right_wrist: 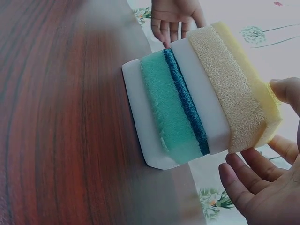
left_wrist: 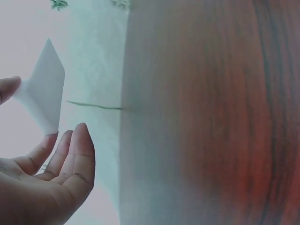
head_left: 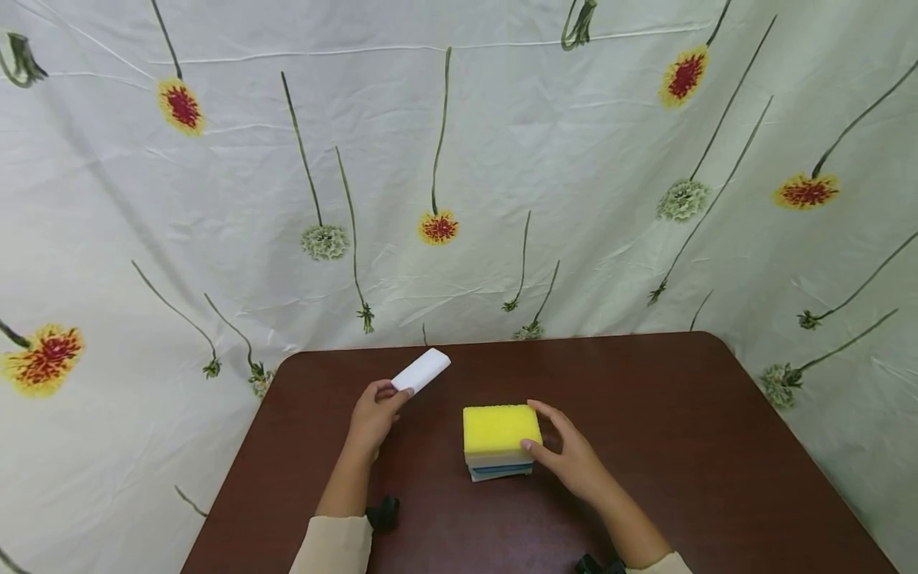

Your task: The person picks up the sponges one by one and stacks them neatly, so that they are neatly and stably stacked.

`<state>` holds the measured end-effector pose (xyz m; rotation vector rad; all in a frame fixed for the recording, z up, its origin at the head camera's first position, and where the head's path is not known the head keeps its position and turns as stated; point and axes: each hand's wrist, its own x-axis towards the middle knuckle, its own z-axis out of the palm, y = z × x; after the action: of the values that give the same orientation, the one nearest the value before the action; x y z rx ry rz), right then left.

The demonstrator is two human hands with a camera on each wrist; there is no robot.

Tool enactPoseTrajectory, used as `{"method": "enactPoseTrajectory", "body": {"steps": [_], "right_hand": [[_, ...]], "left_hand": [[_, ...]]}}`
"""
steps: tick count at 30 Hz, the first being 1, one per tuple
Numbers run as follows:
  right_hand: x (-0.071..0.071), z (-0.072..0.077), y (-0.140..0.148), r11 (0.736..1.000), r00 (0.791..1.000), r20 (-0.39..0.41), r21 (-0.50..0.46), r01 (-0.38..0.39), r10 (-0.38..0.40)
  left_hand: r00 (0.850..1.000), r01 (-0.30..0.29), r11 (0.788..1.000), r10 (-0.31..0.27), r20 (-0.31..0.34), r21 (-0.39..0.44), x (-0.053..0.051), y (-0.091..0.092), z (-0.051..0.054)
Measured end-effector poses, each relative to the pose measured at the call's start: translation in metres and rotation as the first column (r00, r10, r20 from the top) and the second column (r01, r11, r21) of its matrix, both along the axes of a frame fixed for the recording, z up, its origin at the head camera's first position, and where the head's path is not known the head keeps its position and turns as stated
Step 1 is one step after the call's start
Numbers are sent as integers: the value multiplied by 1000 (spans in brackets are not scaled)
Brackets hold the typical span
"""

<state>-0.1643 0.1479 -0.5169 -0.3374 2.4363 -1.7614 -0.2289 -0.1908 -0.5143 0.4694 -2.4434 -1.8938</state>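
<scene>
Between thumb and fingers, my left hand (head_left: 373, 418) holds a white rectangular block (head_left: 421, 370) raised at a slant, behind and left of a stack of sponges and blocks. My right hand (head_left: 570, 454) pinches the yellow sponge (head_left: 500, 428) on top of that stack, thumb on the near side and fingers at the far right edge. Seen from the right wrist, the layers below are a white block (right_wrist: 201, 96), a teal sponge (right_wrist: 168, 105) with a dark blue scouring face, and a white block (right_wrist: 143, 112) at the bottom. The left hand's block cannot be made out there.
The stack stands on a dark brown wooden table (head_left: 645, 414) with rounded far corners. A white cloth (head_left: 502, 143) printed with flowers hangs behind and beside the table. Black wrist devices (head_left: 383, 514) show near both sleeves.
</scene>
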Motion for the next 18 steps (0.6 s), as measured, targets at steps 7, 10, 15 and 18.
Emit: {"method": "enactPoseTrajectory", "body": {"steps": [7,10,15,18], "right_hand": [[0,1,0,1000,999,-47,14,-21,22],[0,0,1,1000,998,-57,16,-27,28],[0,0,1,1000,999,-48,11,-25,25],[1,1,1,1000,999,-39,6,-23,23]], "left_hand": [[997,49,999,-48,-61,10,10,11,20],[995,70,997,-69,-75,11,16,15,29],[993,89,996,-87,-85,12,24,20,40],[992,94,996,-94,-87,0,29,22,45]]}}
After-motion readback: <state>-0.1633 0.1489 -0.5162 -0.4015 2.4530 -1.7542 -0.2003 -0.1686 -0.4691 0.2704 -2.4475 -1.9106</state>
